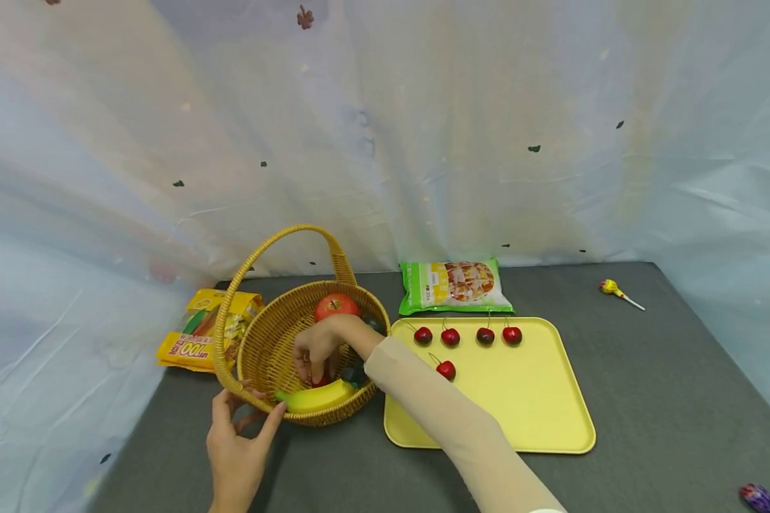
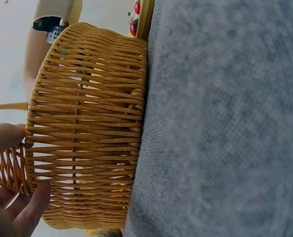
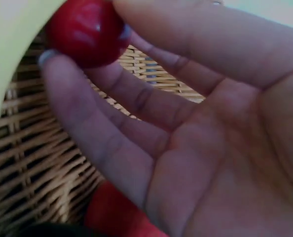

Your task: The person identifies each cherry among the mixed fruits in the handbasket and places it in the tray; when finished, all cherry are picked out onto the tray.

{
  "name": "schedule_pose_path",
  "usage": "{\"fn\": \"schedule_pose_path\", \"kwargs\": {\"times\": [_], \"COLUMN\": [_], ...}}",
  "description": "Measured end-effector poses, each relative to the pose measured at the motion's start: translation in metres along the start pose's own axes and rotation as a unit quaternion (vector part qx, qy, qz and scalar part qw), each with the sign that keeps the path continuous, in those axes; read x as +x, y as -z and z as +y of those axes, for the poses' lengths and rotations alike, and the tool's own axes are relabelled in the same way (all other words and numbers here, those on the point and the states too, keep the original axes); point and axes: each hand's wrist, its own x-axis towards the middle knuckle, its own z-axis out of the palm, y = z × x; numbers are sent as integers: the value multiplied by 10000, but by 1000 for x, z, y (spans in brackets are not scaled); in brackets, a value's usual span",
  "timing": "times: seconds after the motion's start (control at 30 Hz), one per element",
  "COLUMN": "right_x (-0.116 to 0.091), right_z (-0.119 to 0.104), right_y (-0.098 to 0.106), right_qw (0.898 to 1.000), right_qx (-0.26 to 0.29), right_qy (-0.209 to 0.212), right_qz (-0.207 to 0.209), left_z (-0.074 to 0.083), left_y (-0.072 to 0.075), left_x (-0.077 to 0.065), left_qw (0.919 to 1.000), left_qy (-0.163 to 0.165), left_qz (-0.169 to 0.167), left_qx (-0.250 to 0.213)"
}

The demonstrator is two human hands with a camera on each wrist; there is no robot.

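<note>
A wicker basket [image 1: 272, 328] with a tall arched handle stands on the grey cloth. My left hand [image 1: 240, 445] grips its near-left rim by the foot of the handle; the left wrist view shows thumb and fingers on either side of the rim. Inside the basket, my right hand [image 1: 321, 345] pinches a red cherry [image 3: 87, 34] between thumb and fingertips, just beside a banana [image 1: 317, 397]. A red apple [image 1: 336, 305] lies at the back of the basket. Dark items [image 1: 354, 375] at its right side are partly hidden by my right arm.
Right of the basket, a yellow tray [image 1: 526, 406] bears several cherries [image 1: 450, 337]. Behind it lies a green-and-white food packet [image 1: 455, 286]. A yellow snack bag [image 1: 195, 342] is left of the basket. One lollipop [image 1: 609, 287] lies far right, a purple wrapped sweet [image 1: 758, 496] near right.
</note>
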Motion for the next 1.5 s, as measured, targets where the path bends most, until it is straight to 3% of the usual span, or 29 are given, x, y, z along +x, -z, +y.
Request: {"fn": "schedule_pose_path", "kwargs": {"times": [0.2,0.33,0.47,0.6,0.77,0.9,1.0,1.07,1.23,1.5], "right_x": [-10,-32,-77,-131,-189,-224,-241,-249,-257,-255], "right_z": [3,9,24,54,100,138,161,173,187,188], "right_y": [7,16,21,13,-17,-50,-71,-83,-104,-114], "right_qw": [9994,9925,9651,9363,9162,8924,8795,8796,8935,9022], "right_qx": [168,127,-31,337,896,697,689,795,829,421], "right_qy": [293,1113,2131,2557,2254,1755,1474,1369,1002,457], "right_qz": [-15,494,1521,2385,3190,4098,4472,4486,4297,4269], "left_z": [0,0,0,2,2,4,6,7,7,4], "left_y": [2,2,0,-1,-2,-4,-4,-4,-3,0], "left_x": [1,0,-1,-3,-5,-5,-4,-4,-3,-1], "left_qw": [10000,9999,9998,9998,9997,9998,9998,9998,9998,9998], "left_qy": [81,133,149,183,213,148,134,158,163,100], "left_qz": [11,-11,-93,-90,-63,-111,-74,-53,-43,-34], "left_qx": [48,86,53,39,-31,-92,-82,-71,-57,-140]}}
